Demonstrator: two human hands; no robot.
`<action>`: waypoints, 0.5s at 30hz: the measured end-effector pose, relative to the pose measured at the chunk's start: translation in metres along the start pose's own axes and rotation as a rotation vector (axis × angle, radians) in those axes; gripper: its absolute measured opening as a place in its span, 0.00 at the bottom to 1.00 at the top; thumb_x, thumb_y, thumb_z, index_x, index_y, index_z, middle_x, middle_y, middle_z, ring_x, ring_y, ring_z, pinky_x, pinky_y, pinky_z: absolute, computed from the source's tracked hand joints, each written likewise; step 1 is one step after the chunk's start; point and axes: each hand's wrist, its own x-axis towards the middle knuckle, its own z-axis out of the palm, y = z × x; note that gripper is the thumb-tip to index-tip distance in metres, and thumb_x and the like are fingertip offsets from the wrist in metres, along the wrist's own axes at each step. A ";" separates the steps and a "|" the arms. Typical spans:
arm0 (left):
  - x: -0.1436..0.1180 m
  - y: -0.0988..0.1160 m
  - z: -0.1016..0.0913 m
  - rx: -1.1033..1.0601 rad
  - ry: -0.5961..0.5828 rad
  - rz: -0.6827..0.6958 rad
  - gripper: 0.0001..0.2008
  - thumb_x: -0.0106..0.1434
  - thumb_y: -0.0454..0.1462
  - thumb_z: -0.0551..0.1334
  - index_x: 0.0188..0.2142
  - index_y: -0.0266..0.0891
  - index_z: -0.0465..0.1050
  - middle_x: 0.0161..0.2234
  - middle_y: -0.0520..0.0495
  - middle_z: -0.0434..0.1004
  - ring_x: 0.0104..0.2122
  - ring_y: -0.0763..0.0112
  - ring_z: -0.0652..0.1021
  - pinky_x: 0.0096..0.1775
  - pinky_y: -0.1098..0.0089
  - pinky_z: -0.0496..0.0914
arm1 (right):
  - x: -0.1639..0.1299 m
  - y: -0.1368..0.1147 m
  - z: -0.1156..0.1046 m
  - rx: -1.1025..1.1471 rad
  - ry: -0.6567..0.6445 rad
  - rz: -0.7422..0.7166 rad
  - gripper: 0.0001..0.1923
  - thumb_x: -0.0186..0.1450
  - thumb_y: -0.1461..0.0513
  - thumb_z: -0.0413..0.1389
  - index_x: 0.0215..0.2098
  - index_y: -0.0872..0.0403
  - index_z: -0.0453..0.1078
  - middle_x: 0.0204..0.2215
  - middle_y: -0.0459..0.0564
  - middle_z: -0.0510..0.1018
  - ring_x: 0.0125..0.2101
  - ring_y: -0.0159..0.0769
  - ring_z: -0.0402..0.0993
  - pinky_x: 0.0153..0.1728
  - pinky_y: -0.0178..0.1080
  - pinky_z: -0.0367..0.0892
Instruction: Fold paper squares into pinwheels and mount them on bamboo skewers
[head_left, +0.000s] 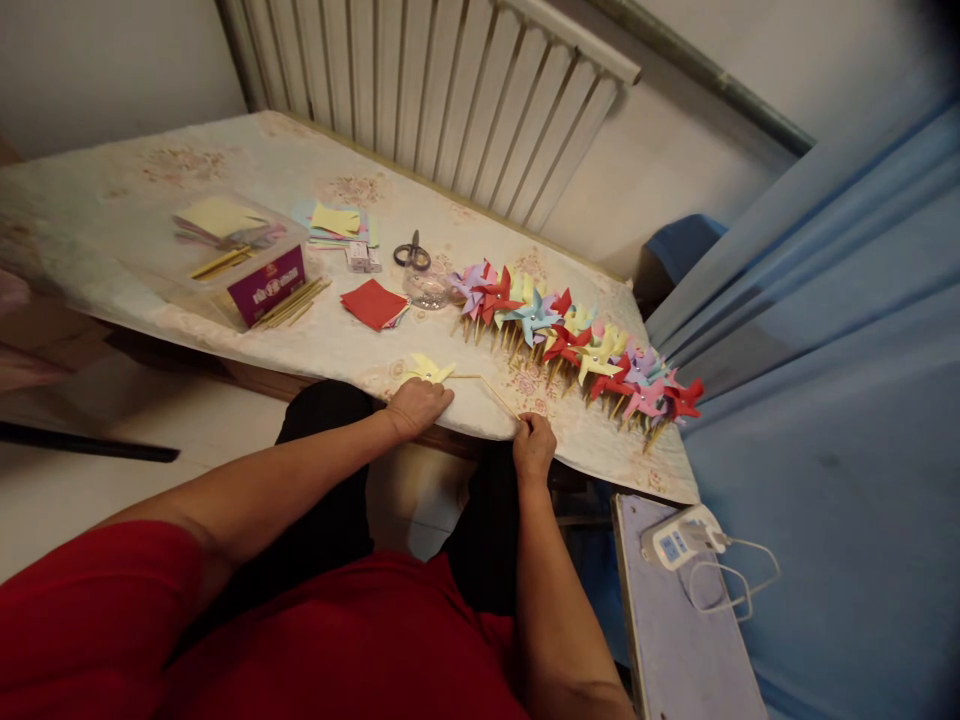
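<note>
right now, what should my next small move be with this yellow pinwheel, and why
Probably use the right hand to ease the angled stick straight, left hand steadying the yellow pinwheel: the stick bends sharply between the hands, while sticks in the row of pinwheels look straight. Whether it's one bent stick or two meeting is unclear.

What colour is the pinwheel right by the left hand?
The pinwheel by the left hand is pale yellow, shown in the head view.
</note>
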 end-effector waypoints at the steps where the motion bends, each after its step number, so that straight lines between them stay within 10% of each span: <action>1: 0.002 0.004 0.000 0.014 -0.007 0.002 0.11 0.68 0.29 0.54 0.39 0.35 0.76 0.35 0.35 0.79 0.38 0.56 0.80 0.39 0.60 0.66 | 0.000 0.000 0.000 -0.002 -0.004 -0.002 0.10 0.62 0.66 0.49 0.32 0.53 0.73 0.33 0.53 0.77 0.38 0.42 0.71 0.45 0.41 0.65; 8: -0.015 0.010 0.007 -0.036 0.088 0.017 0.11 0.69 0.31 0.53 0.41 0.37 0.75 0.35 0.38 0.76 0.37 0.58 0.77 0.41 0.59 0.68 | -0.003 -0.002 -0.001 -0.033 -0.066 -0.038 0.11 0.63 0.67 0.49 0.34 0.53 0.73 0.34 0.53 0.77 0.39 0.42 0.70 0.46 0.41 0.65; 15: -0.040 -0.035 0.008 -0.202 0.434 -0.192 0.19 0.65 0.40 0.61 0.54 0.36 0.70 0.49 0.35 0.73 0.51 0.49 0.71 0.55 0.51 0.67 | -0.003 -0.002 0.000 -0.074 -0.169 -0.121 0.13 0.64 0.68 0.50 0.37 0.52 0.76 0.35 0.53 0.79 0.42 0.43 0.69 0.48 0.42 0.64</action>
